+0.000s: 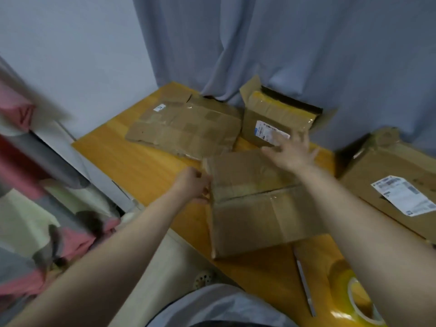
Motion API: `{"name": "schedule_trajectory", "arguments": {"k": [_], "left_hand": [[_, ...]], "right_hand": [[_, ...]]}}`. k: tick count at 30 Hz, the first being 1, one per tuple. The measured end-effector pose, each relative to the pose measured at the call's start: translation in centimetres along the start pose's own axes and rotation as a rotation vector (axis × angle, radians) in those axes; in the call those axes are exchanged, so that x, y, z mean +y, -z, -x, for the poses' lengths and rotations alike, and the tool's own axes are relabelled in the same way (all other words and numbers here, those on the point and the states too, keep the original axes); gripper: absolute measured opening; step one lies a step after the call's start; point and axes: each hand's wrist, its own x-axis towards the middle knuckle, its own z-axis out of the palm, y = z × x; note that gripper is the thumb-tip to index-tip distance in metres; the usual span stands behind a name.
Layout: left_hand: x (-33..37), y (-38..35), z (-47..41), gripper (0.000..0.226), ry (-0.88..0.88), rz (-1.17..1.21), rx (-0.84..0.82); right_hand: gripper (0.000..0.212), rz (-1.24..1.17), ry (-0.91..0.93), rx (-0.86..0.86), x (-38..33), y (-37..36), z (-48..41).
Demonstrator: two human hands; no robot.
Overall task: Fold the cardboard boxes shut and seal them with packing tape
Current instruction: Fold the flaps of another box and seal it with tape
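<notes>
Lengthwise, near flattened box (259, 220) points toward curtain (283, 43).

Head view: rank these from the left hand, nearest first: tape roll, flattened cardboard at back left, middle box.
1. middle box: the left hand grips its left edge.
2. flattened cardboard: just beyond the hand, at back left.
3. tape roll: farthest, at near right.

Tape roll (351, 300) partly behind right forearm, cut by bottom edge; right hand (291, 152) blurred.
</notes>
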Motion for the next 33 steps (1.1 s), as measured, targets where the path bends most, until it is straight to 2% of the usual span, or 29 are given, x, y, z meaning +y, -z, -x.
{"name": "schedule_trajectory", "arguments": {"k": [3,5,10,14,18,20,21,23,25,28,32,33], "left_hand": [[-0.5,-2.4,-0.7,0.054,-0.067,-0.115,0.066],[-0.5,-3.9,-0.6,0.059,-0.140,-0.086,0.133],[-0.9,-7.5,-1.6,0.068,0.078,0.510,0.185],[-2.3,-7.8,-2.6,0.079,0.128,0.549,0.106],[-3.5,-8.2,-2.6,0.108,0.140,0.702,0.004],[-3.9,-8.4,-2.5,0.112,0.111,0.566,0.110],[-3.8,-8.4,-2.6,0.104,0.013,0.365,0.197],[-3.3,-8.6,-2.2,0.081,-0.303,-0.286,0.375],[-2.7,-9.1,-2.0,0.066,-0.570,-0.734,0.358],[-2.7,-9.8,-2.2,0.065,-0.545,-0.922,0.271],[-2.3,-9.9,-2.1,0.068,-0.487,-1.002,0.256],[-2.1,-10.0,-1.9,0.068,-0.473,-1.028,0.243]], "right_hand": [[0.061,-0.011,0.105,-0.178,-0.3,-3.8,1.7],[0.065,0.109,0.129,-0.210,0.3,-6.0,2.3],[0.063,0.279,0.161,-0.036,0.6,-9.0,2.7],[0.063,0.317,0.162,0.039,0.7,-10.2,2.6],[0.063,0.324,0.158,0.069,0.8,-10.5,2.5],[0.062,0.314,0.156,0.073,0.9,-10.5,2.6],[0.061,0.307,0.150,0.074,1.0,-10.4,2.6],[0.060,0.299,0.148,0.062,0.8,-10.2,2.6],[0.058,0.283,0.183,0.040,0.8,-10.0,2.6],[0.058,0.307,0.274,0.020,3.4,-8.7,2.4],[0.061,0.257,0.024,0.027,8.7,-6.4,2.4],[0.060,0.205,0.012,0.020,9.1,-6.1,2.3]]}}
